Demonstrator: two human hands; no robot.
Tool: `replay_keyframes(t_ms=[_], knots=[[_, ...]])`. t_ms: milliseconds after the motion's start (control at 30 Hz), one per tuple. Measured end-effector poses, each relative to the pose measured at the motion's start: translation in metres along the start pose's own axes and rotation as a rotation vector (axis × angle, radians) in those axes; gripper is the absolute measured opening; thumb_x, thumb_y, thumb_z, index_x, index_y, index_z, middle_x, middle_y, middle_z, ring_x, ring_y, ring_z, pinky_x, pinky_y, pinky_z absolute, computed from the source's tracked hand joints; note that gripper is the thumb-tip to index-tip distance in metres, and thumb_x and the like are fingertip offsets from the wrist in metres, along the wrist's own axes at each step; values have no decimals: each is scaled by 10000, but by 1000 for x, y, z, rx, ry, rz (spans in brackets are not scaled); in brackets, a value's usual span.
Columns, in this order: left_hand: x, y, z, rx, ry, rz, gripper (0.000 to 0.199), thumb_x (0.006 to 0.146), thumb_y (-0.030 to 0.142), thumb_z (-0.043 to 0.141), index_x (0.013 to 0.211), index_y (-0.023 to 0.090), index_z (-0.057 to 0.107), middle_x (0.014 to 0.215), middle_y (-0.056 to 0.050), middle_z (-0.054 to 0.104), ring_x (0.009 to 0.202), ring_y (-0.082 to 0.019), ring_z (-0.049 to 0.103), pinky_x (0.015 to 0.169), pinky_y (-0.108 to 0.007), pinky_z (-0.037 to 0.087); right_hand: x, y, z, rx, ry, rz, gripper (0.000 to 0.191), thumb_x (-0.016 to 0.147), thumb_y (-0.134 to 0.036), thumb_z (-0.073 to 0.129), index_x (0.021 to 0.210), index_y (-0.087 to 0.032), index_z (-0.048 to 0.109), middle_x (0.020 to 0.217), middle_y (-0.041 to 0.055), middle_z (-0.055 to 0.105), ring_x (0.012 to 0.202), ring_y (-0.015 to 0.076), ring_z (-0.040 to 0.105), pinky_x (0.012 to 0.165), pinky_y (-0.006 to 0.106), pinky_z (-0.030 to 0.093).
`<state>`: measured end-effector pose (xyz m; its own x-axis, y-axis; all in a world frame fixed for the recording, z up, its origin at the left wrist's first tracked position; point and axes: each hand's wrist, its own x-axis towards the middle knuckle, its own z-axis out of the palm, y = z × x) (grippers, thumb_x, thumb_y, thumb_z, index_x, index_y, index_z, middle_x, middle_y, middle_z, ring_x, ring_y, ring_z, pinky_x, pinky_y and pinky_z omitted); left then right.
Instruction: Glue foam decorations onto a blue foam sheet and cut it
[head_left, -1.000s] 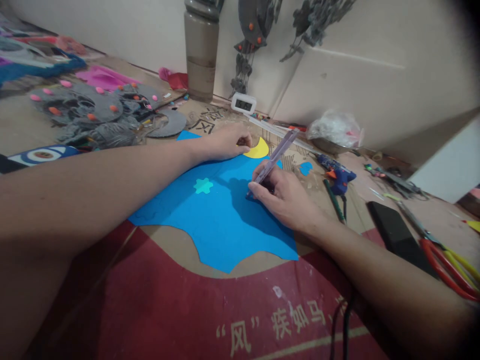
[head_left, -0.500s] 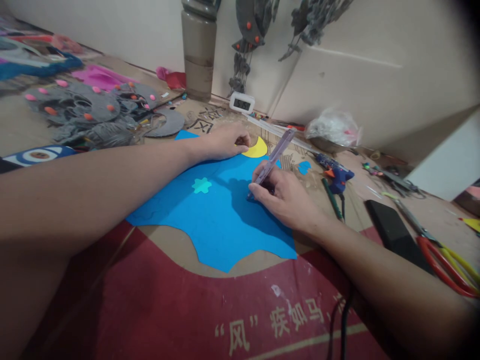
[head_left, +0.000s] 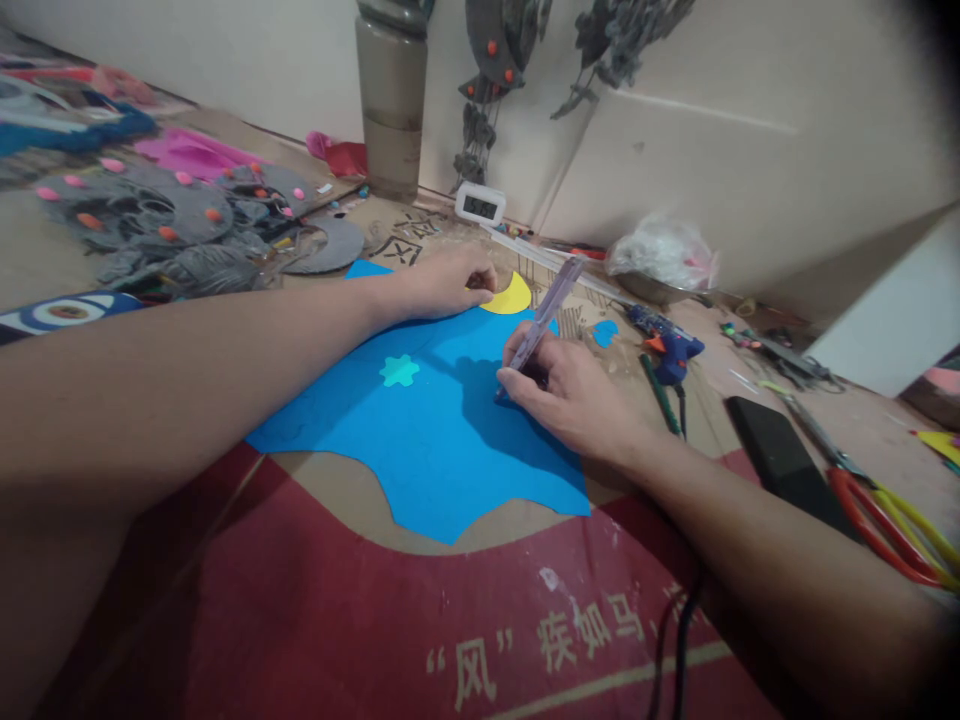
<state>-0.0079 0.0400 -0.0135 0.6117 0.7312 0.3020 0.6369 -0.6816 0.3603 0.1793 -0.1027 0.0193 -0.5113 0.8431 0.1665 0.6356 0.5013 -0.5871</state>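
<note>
A blue sheet (head_left: 450,450) with a scalloped front edge lies flat on the cardboard. In my right hand (head_left: 566,385) is a pale purple pen (head_left: 551,300), gripped closed and slanting up to the right, its lower end down at the sheet. My left hand (head_left: 450,278) is curled at the sheet's far side, thumb and fingertips closed at the edge of a yellow crescent (head_left: 510,295). Part of the crescent is hidden behind those fingers. On the left of the sheet rests a small teal flower-shaped piece (head_left: 400,371).
Right of the sheet lie a blue glue gun (head_left: 675,355), a green pen (head_left: 660,395), a black phone (head_left: 780,460) and red-and-yellow-handled scissors (head_left: 877,510). At the back stand a bottle (head_left: 391,110) and a small clock (head_left: 480,204). Grey felt pieces (head_left: 142,210) are heaped left.
The whole view has shifted slightly, with things sitting a little further left. Both hands keep nearly the same pose, the pen still in my right hand.
</note>
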Motion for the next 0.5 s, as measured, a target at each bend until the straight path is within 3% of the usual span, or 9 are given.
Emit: replay_keyframes(t_ms=[200,400,500], knots=[[1,-2,1,2,7,4,202,849,291,575,955,196,718,1005,-38,714,918,-191,619,769,-296,440,-1,2,-3,67,30,-4,105,879,-283,560,815,-205,530,721,-6,569,650,147,540,618,307,395],[1,-2,1,37,10,36,212,858,277,556,944,175,720,999,-52,716,939,-195,620,786,-298,429,-8,3,-14,424,300,-16,105,908,-282,612,899,-208,539,742,-15,616,659,120,592,604,264,473],[1,-2,0,47,11,29,222,859,292,558,957,177,721,993,-55,716,946,-198,617,800,-301,430,-19,7,-16,450,304,-14,127,923,-313,637,945,-201,581,808,-2,646,690,115,614,627,256,503]])
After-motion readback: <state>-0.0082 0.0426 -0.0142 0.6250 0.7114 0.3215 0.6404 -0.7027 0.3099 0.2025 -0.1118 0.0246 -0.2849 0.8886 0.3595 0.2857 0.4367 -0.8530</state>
